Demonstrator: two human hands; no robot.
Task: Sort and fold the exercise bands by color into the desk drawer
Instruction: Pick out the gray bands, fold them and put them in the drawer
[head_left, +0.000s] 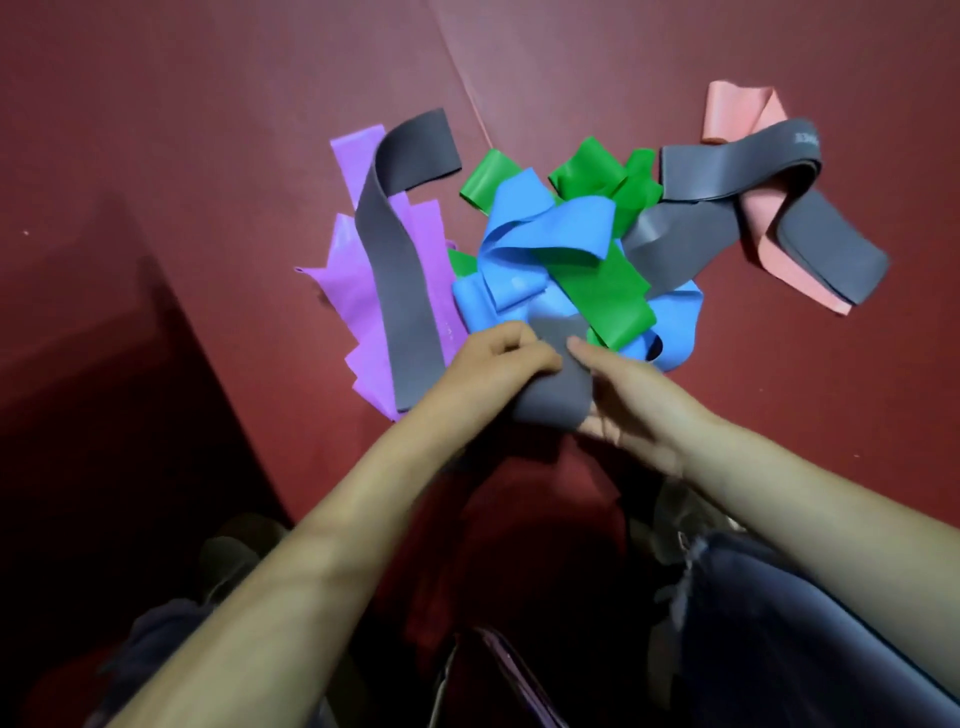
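Observation:
A tangle of exercise bands lies on the dark red surface (675, 415). A purple band (353, 291) sits at the left with a long grey band (395, 260) draped over it. Blue bands (545, 234) and green bands (602, 291) pile up in the middle. At the right are more grey bands (727, 171) over a pink band (732, 109). At the pile's near edge both hands hold a folded grey band (558, 389). My left hand (493, 364) grips its left side with curled fingers. My right hand (628, 400) holds its right side, fingers underneath and thumb on top.
A darker red panel (104, 389) slopes down at the left. Dark clothing (779, 623) and a chair part (498, 670) fill the bottom of the view. A seam (467, 88) runs across the red surface behind the pile.

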